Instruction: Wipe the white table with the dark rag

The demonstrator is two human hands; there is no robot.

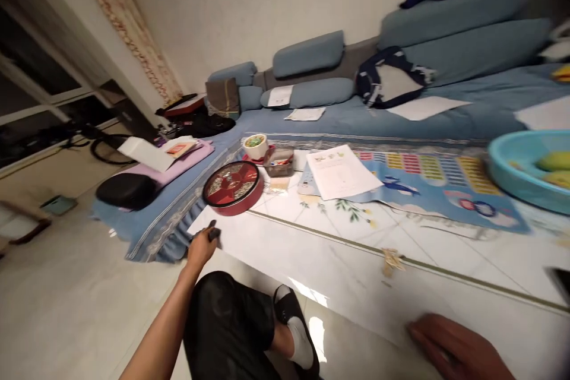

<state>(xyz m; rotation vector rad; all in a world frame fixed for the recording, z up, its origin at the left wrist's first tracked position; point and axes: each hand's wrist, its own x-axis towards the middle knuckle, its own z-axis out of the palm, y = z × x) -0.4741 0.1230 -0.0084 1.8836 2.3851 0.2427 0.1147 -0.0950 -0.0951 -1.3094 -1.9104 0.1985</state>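
Note:
At the table's near left corner, my left hand [202, 244] is closed around a small black object [214, 233] whose kind I cannot make out. Just beyond it sits a round red box with a patterned lid [234, 186]. My right hand [458, 344] is low at the right, over the near part of the white table [312, 255]. Motion blurs its fingers, so I cannot tell whether they hold anything. A little heap of thin wooden sticks [392, 260] lies on the table beyond that hand.
White papers [342, 172] lie on a blue printed mat [445, 196]. A turquoise basin [512, 166] holding yellow-green fruit stands at the right. Behind are a brown container [279, 167], a round tub [256, 145] and a blue sofa [351, 124]. A dark edge [559, 282] shows far right.

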